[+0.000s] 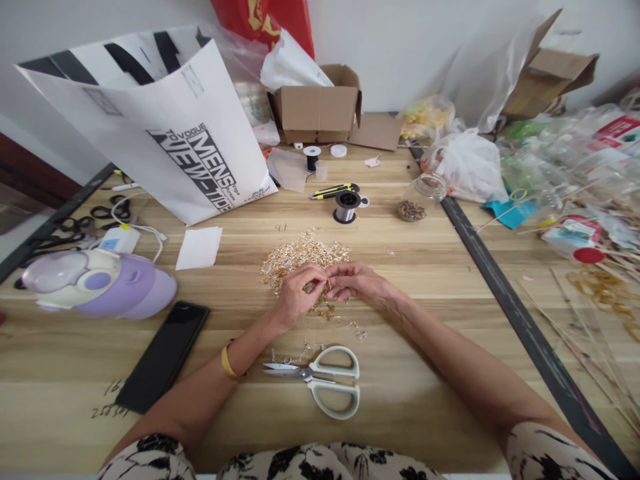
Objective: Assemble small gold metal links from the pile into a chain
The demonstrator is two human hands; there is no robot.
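At the left edge of the wooden table we have the lilac device and, nearer us, the black phone. Toward the middle, our left hand curls with fingertips pinched on a tiny gold piece, touching the near edge of the heap of gold findings. Our right hand meets it, fingertips pressed to the same piece — what exactly it is we cannot tell. It looks like a joining step, and the next move would call for a steady pinch. Scissors lie closed below — the thread spool stands beyond.
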